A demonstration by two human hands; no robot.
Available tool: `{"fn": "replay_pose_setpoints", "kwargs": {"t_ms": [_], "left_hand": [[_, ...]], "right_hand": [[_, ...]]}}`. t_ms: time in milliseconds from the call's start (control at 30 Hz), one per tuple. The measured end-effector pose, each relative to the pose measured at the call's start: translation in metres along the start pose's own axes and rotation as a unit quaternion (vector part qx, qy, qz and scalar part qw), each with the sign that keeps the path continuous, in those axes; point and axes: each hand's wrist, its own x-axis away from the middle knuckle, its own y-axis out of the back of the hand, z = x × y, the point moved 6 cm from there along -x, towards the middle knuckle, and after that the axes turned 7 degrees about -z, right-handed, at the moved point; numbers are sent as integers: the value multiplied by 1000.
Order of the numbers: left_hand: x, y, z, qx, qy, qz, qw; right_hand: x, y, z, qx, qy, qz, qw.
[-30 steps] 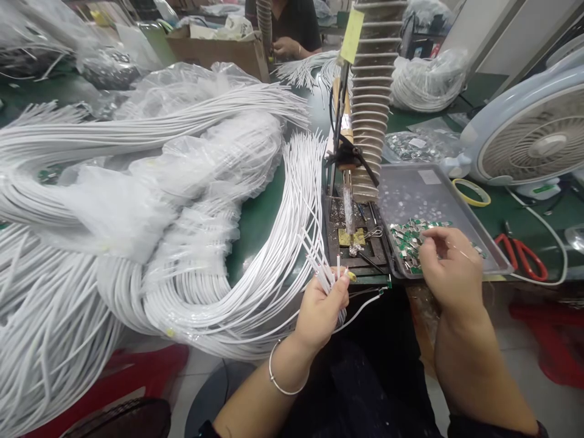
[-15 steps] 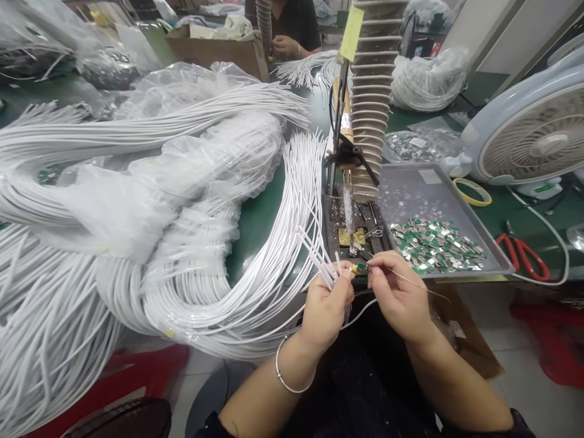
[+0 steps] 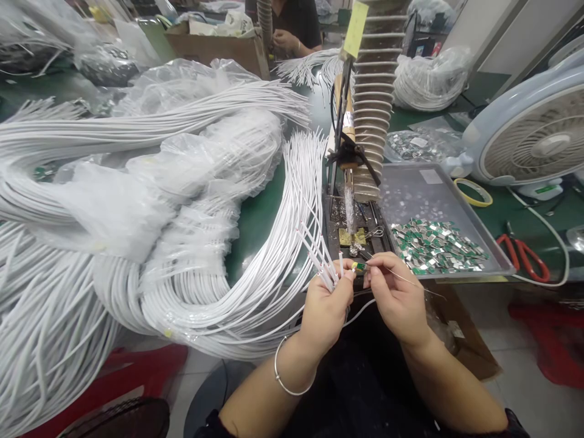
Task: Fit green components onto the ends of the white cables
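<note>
My left hand [image 3: 327, 307] is closed round a small bunch of white wire ends [image 3: 319, 258] that fan upward from its fingers. My right hand [image 3: 396, 292] pinches a small green circuit piece [image 3: 360, 266] against the left thumb, with a thin solder wire [image 3: 410, 281] trailing off to the right. Both hands meet just in front of the black soldering jig [image 3: 353, 240], under the tip of the upright soldering iron [image 3: 349, 201]. The grey tray [image 3: 410, 194] to the right holds a heap of the same green pieces [image 3: 438, 246].
Large coils of white wire [image 3: 191, 267] and plastic bags cover the green bench at left. A ribbed fume hose [image 3: 371, 103], a white fan [image 3: 533, 131], a tape ring [image 3: 472, 191] and red-handled scissors [image 3: 524, 255] stand at right. Another person [image 3: 292, 27] works at the far end.
My right hand left the tray of green pieces and came left to the left hand, carrying one piece. In the last half second both hands stayed almost still.
</note>
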Motion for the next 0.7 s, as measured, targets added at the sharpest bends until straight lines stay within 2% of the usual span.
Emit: {"fn": "replay_pose_setpoints", "kwargs": {"t_ms": [567,700], "left_hand": [[0,7,2,-21,0,-27,999],[0,7,3,-20,2,-19,1000]], "right_hand": [[0,-1,1,-2,10,13,1000],[0,-2,-1,-3,7,18,1000]]}}
